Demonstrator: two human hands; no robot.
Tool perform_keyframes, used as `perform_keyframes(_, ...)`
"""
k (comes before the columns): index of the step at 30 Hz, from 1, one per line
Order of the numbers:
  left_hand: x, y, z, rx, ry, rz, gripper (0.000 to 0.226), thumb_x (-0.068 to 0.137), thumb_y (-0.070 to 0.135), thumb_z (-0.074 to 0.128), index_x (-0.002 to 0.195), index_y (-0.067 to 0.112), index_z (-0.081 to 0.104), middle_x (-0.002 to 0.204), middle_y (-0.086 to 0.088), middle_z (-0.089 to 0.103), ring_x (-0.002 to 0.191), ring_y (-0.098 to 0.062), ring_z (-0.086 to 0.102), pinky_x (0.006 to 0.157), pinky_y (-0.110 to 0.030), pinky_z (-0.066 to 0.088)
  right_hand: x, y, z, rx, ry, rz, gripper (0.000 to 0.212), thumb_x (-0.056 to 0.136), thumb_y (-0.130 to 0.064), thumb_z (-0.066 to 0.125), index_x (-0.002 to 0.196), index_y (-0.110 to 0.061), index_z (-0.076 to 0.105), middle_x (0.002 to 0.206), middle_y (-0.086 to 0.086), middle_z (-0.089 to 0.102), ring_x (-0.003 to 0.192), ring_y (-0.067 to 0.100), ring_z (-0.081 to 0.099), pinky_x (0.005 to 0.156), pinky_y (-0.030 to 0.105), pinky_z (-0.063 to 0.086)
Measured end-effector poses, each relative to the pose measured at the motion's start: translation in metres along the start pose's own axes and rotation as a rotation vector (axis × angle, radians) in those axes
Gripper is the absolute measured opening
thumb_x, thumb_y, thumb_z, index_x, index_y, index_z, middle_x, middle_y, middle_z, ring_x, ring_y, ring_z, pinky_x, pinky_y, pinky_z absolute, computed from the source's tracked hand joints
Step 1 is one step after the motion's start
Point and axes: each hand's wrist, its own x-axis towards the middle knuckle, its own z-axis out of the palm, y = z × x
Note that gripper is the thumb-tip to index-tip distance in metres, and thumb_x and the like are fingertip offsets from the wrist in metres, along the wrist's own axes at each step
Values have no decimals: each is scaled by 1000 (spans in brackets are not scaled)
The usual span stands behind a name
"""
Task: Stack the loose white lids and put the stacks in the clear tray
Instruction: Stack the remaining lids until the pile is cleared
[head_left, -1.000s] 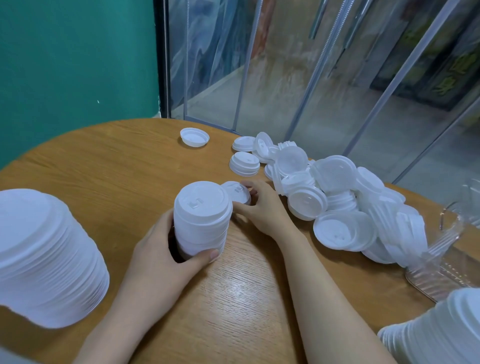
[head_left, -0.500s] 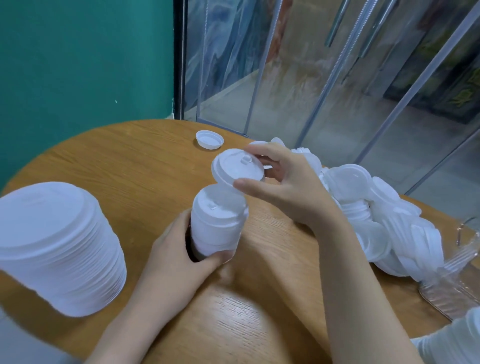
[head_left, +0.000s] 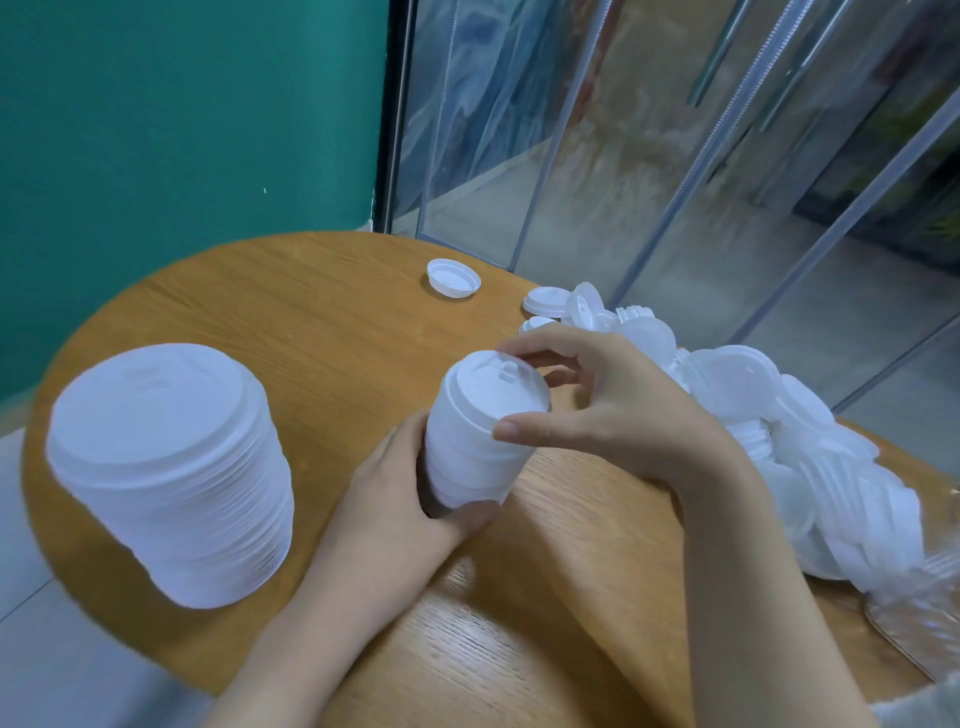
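Note:
A small stack of white lids (head_left: 480, 441) stands on the round wooden table (head_left: 291, 322) in the middle of the view. My left hand (head_left: 410, 499) grips the stack low on its near side. My right hand (head_left: 608, 410) holds the top lid (head_left: 493, 387) between thumb and fingers, set on the stack. A heap of loose white lids (head_left: 753, 415) lies to the right. Only a corner of the clear tray (head_left: 914, 623) shows at the right edge, partly under the heap.
A large stack of wider white lids (head_left: 166, 467) stands at the left near the table's edge. One lid (head_left: 453, 277) lies upside down alone at the far side. Glass panels and a green wall rise behind the table.
My right hand took a lid from beside the stack, lifted it over the stack and set it down on top. My left hand kept its hold on the stack.

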Motion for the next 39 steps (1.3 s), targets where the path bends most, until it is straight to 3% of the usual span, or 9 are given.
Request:
perform_keyframes(6,1,-1,0,11,-2,2,68,67,41,92,120,54,51,113,35,59,107,14,55,79,-8,43,0,-3,4,-72,-39,28,54,70,-38,93,117,-39,67,115,-21,69,116,-3,60,102,22,49)
perform_keyframes(12,1,-3,1,23,-2,1,68,67,41,91,118,57,49,112,35,58,107,16,52,78,-4,41,1,0,5,-89,-94,81,54,71,-38,93,116,-43,63,111,-26,69,111,-7,61,97,14,48)
perform_keyframes(16,1,-2,2,17,5,4,69,68,43,90,120,57,47,114,34,57,108,17,51,78,-5,40,0,0,7,-70,-101,71,54,74,-40,91,122,-37,66,114,-23,70,114,-3,63,102,22,50)
perform_keyframes(21,2,1,4,-12,7,32,81,64,42,90,132,54,46,122,33,58,114,11,53,86,-13,42,-5,3,4,-33,-133,95,75,67,-58,89,133,-35,61,126,-23,66,123,-3,59,105,27,49)
perform_keyframes(25,4,2,3,-47,6,24,88,61,43,95,135,52,47,127,33,59,121,6,54,98,-23,46,7,10,-20,8,64,211,80,72,-74,76,137,-31,59,128,-19,65,116,-3,64,96,26,51)
perform_keyframes(28,5,1,1,-87,-3,4,92,58,48,95,135,54,46,129,32,59,123,4,55,105,-33,48,44,42,-33,-155,215,341,64,84,-61,76,134,-25,62,126,-16,66,112,2,65,86,22,48)
perform_keyframes(31,5,4,0,-122,-13,4,94,56,50,95,136,57,44,130,32,59,124,4,55,106,-34,48,82,82,-33,-239,189,410,60,86,-47,80,135,-18,62,128,-4,64,110,10,62,76,19,43)
perform_keyframes(36,9,3,-2,-156,-46,26,99,52,57,94,136,59,42,133,32,58,126,3,55,108,-34,47,109,109,-36,-425,54,381,64,88,-41,80,144,-21,55,140,-2,56,117,10,49,93,24,33)
perform_keyframes(39,9,3,-1,-163,-30,48,97,52,56,96,134,60,44,132,34,57,126,6,53,107,-27,46,120,113,-38,-497,-16,411,63,89,-45,78,144,-27,55,136,-2,54,119,17,51,97,31,38)
